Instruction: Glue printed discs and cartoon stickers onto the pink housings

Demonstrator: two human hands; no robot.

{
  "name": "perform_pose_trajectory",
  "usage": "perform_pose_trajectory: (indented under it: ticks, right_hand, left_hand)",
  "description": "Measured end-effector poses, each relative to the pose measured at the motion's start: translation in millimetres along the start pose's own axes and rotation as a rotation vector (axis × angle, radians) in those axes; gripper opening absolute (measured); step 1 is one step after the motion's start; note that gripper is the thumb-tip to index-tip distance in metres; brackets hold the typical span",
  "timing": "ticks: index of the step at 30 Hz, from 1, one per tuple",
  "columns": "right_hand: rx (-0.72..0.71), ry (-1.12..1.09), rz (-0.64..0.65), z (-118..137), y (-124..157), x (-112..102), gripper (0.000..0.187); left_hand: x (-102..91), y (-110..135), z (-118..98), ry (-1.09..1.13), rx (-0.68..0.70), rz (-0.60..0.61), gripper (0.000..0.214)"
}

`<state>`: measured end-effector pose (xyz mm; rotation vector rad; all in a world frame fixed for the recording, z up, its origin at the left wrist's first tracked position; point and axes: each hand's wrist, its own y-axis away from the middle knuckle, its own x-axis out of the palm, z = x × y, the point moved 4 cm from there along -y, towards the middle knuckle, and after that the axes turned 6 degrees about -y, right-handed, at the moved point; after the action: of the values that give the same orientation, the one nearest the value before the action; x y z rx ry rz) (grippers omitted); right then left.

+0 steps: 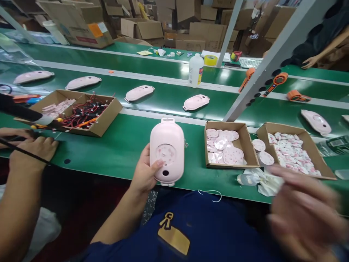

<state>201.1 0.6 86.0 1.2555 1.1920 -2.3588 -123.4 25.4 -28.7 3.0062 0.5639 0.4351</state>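
Observation:
My left hand is wrapped round a pale pink oval plastic casing, its thumb lying on the front. The casing stands upright and has a round patterned recess, a small dark hole below it and a loop at each end. At the lower right my right hand is smeared by motion, so its fingers cannot be made out clearly. It is nearest to a crumpled white cloth and a box of patterned pieces. Left of that box is another cardboard box with round patterned discs.
Several pink casings lie along the green belt. On the left is a divided carton of wired parts, beside a co-worker's hands. A white bottle stands behind. A slanted metal post rises at right.

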Motion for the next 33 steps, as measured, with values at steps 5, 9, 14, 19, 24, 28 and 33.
perform_pose_trajectory:
  ticks: [5, 9, 14, 19, 24, 28, 33]
  right_hand:
    - [0.431, -0.841, 0.166, 17, -16, 82, 0.085]
    - [0.597, -1.122, 0.033, 5, -22, 94, 0.085]
    - [0.598, -1.171, -0.049, 7, -11, 87, 0.070]
    - [0.592, -1.135, 0.008, 7, -4, 86, 0.072]
    - [0.601, -1.033, 0.046, 11, -5, 86, 0.078]
    - [0.507, -0.880, 0.168, 11, 0, 78, 0.081]
    - [0.234, -0.294, -0.428, -31, 63, 35, 0.071]
  left_hand:
    - [72.3, 39, -1, 0.133, 0.053, 0.276, 0.069]
    - [93.6, 54, 4, 0.128, 0.046, 0.337, 0.069]
    - [98.1, 60, 9, 0.124, -0.026, 0.380, 0.071]
    - [97.5, 65, 8, 0.116, -0.005, 0.370, 0.070]
    - [97.1, 68, 11, 0.072, -0.047, 0.382, 0.061]
    - [88.1, 64, 10, 0.033, -0.061, 0.306, 0.058]
    - [72.7, 48, 7, -0.010, -0.081, 0.136, 0.054]
